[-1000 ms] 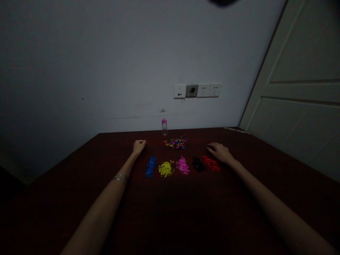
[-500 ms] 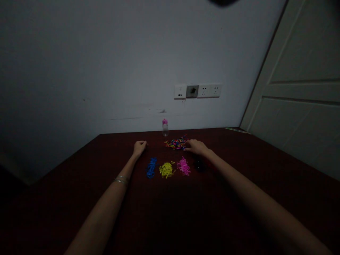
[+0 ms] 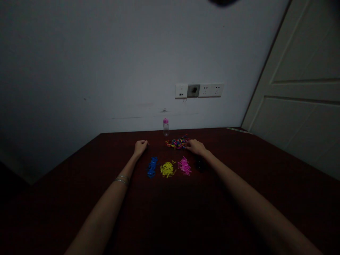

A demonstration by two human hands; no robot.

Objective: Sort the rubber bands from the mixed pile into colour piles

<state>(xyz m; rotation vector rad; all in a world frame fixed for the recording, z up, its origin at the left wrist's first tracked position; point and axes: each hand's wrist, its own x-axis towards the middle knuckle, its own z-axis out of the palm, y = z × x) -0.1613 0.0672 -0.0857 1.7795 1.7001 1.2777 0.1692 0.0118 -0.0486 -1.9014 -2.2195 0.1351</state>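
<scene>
At the right edge of a mixed heap of small coloured rubber bands (image 3: 177, 143), my right hand (image 3: 196, 146) has its fingertips drawn together among the bands. What is between them is too small to tell. My left hand (image 3: 140, 147) rests on the table left of the heap, its fingers curled closed and their inside hidden. Nearer to me lie sorted piles in a row: blue rubber bands (image 3: 152, 167), yellow rubber bands (image 3: 167, 169), pink rubber bands (image 3: 184, 166) and a dark, shiny black pile (image 3: 199, 164) beneath my right wrist, hard to make out.
A clear bottle with a pink top (image 3: 166, 128) stands behind the heap, close to the wall. The dark red table (image 3: 170, 209) reaches to that wall, which carries a row of sockets (image 3: 211, 90). A pale panelled door (image 3: 300, 113) is at the right.
The fingers of my right hand have come closer together at the heap's edge, and the hand sits slightly further left. My left hand stays in place. The whole view has shifted slightly.
</scene>
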